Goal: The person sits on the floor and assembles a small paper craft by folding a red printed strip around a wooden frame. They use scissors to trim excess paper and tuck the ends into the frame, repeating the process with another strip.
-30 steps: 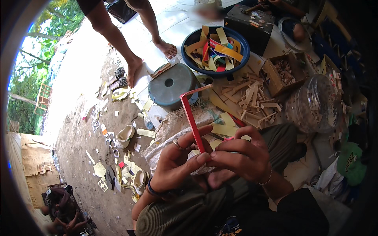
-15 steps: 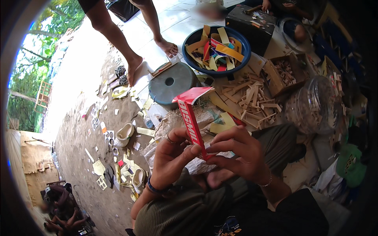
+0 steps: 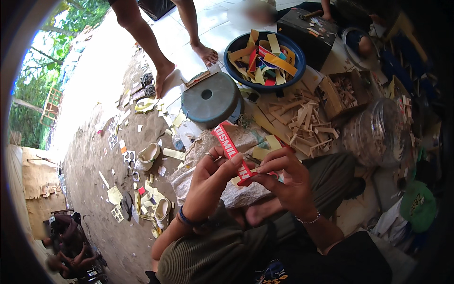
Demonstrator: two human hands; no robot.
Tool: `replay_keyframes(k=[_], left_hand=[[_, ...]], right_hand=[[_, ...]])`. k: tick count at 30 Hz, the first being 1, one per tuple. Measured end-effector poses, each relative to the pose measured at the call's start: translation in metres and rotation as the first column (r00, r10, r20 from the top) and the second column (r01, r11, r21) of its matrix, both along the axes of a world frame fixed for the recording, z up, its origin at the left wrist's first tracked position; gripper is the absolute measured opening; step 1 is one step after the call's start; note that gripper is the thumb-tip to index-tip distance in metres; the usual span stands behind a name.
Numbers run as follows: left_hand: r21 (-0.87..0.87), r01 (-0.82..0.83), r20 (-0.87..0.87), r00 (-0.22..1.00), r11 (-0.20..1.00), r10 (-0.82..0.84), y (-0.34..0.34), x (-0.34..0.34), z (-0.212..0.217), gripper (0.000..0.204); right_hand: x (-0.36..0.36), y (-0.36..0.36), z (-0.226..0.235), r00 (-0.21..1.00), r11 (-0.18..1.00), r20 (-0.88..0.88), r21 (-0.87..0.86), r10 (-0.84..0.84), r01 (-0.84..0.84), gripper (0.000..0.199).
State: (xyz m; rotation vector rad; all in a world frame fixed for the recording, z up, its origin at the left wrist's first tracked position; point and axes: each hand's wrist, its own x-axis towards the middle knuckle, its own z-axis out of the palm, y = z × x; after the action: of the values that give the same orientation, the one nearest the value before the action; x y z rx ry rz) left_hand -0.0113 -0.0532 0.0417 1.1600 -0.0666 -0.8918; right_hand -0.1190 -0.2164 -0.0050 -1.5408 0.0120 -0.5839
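A folded red strip with white lettering [image 3: 225, 143], looking like card or stiff plastic, is held up above my lap. My left hand [image 3: 208, 177] pinches it around the middle between thumb and fingers. At its lower end, the fingertips of my right hand [image 3: 286, 177] are closed on the edge. The strip leans with its far end to the left. Beneath it a whitish woven sack [image 3: 189, 180] is spread over the ground and my legs.
Ahead stand a round grey-green block [image 3: 210, 102] and a blue basin [image 3: 300, 71] of coloured strips. Wooden pieces [image 3: 305, 120] lie in a pile to the right, by a wooden box [image 3: 333, 102]. Clogs [image 3: 148, 156] and scraps litter the left. Another person's bare feet [image 3: 205, 54] are near the block.
The red strip has tipped lower, and its lettered face now turns more toward me. Its broad red upper flap shows less. Both hands keep hold of it.
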Motion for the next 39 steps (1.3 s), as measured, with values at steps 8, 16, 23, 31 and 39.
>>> replay_keyframes(k=[8,16,23,31,39], left_hand=[[0.001,-0.132,0.106,0.986,0.991,0.131,-0.001,0.002,-0.013,0.033],[0.075,-0.103,0.192,0.978,0.992,0.087,0.003,0.006,-0.015,0.031],[0.036,-0.156,0.077,0.985,0.987,0.153,0.000,0.006,-0.015,0.032],[-0.014,-0.213,0.040,0.976,0.977,0.213,0.011,0.015,-0.018,0.047],[-0.026,-0.271,0.178,0.946,0.962,0.271,0.016,0.017,-0.017,0.068]], right_hand=[[0.001,0.009,-0.007,0.962,0.986,-0.274,0.160,0.007,0.039,0.021],[0.002,0.005,-0.005,0.958,0.958,-0.266,0.285,0.103,-0.024,0.029],[0.004,0.004,-0.012,0.967,0.989,-0.251,0.148,0.048,-0.010,0.025],[0.014,-0.047,-0.060,0.910,0.973,-0.361,-0.176,-0.204,0.148,0.018],[-0.033,-0.044,-0.172,0.763,0.767,-0.595,-0.604,-0.254,-0.216,0.024]])
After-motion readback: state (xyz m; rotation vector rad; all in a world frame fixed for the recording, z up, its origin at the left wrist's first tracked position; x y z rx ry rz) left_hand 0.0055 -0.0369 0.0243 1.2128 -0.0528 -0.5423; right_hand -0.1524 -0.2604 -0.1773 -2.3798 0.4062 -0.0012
